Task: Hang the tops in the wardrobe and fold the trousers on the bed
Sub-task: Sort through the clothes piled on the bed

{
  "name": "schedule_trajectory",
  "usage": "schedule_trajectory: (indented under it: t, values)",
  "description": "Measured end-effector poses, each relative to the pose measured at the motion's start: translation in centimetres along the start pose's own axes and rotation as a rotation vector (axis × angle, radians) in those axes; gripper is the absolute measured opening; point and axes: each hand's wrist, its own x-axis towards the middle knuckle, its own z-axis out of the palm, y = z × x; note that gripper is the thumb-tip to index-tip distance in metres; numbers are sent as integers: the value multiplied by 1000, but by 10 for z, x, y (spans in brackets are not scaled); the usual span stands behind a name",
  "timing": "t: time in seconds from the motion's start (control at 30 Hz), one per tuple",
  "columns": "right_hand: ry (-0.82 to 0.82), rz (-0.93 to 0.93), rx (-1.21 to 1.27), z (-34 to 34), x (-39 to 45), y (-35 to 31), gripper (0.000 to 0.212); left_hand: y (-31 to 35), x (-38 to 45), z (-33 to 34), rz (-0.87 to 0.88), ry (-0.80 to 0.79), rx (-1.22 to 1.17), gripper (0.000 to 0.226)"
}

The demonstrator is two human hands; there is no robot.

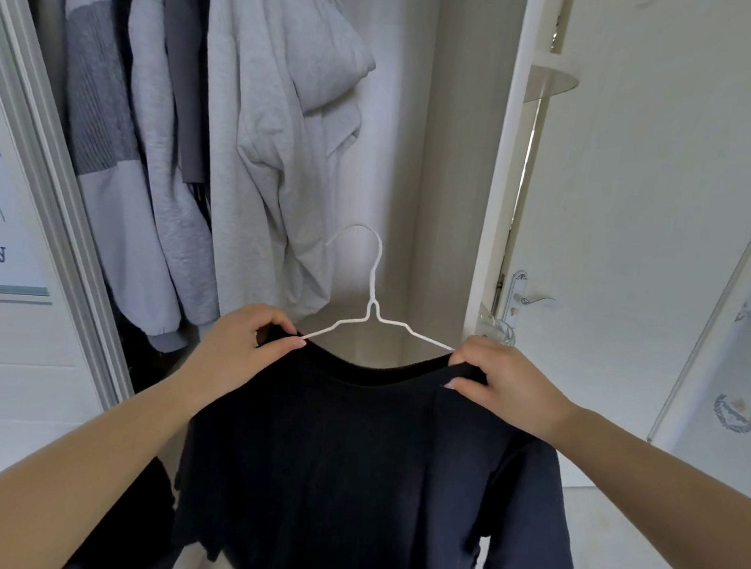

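A dark navy T-shirt (367,468) hangs on a white wire hanger (372,301) in front of the open wardrobe (417,155). My left hand (247,347) pinches the shirt's left shoulder at the collar, over the hanger's arm. My right hand (504,384) grips the right shoulder in the same way. The hanger's hook points up, free in the air, well below the hanging clothes. The rail is out of view.
Grey and white tops (166,161) hang at the wardrobe's left, a pale grey one (285,147) in the middle. A sliding door edge (57,203) stands left. A white room door with a handle (535,300) is at right.
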Motion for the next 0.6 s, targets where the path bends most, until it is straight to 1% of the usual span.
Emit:
schedule_trajectory:
  t: [0.1,0.17,0.27,0.33,0.4,0.43,0.5,0.53,0.6]
  values:
    - [24,25,33,3,-5,1,7,-1,1,3,24,-11,105,9]
    - [26,36,43,5,-6,0,9,-1,0,7,64,-39,75,6]
    - [34,39,56,7,-7,-1,17,0,-1,16,125,-79,38,14]
    - [79,35,68,7,-8,2,21,1,-3,18,130,-28,28,15]
    - [109,94,74,2,-11,9,28,0,-3,16,125,41,42,15]
    - [87,161,90,-1,-12,12,37,-1,-2,14,123,57,54,15]
    - [-17,275,161,-8,-13,13,54,0,3,9,143,53,79,15]
    - [-92,295,197,-10,-11,11,53,1,6,7,153,45,85,15]
    - [-233,291,274,-14,-7,5,38,5,15,6,163,49,79,15]
